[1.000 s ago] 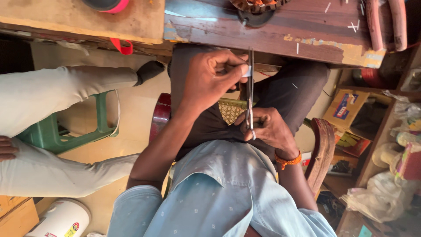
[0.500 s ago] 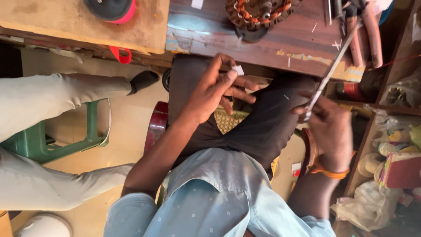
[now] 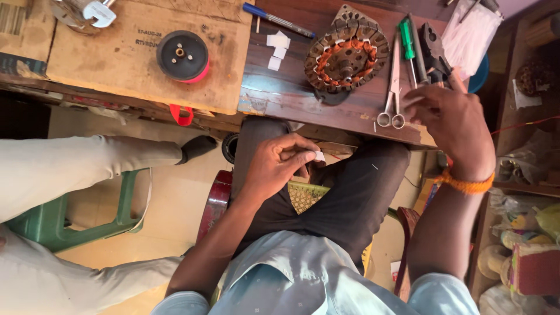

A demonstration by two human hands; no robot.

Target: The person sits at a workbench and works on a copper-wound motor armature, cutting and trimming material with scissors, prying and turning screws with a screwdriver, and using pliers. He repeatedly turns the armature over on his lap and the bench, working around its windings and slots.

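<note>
Scissors on the table, paper in my hand.
My right hand [image 3: 452, 119] hovers spread just beside the scissors [image 3: 394, 87]; my left hand [image 3: 280, 166] pinches a small paper piece [image 3: 319, 156].

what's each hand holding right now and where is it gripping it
The left hand pinches a small white paper piece by its edge between its fingertips. The right hand holds nothing; it hovers beside the scissors.

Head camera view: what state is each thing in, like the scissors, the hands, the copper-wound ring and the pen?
Scissors: shut, lying flat on the bench edge, not held.
Right hand: open, fingers spread beside the scissors.
Left hand: pinching a small white paper piece over the lap.
Copper-wound ring: lying flat on the bench.
Blue pen: lying flat, untouched.
Green screwdriver: lying flat, untouched.
</note>
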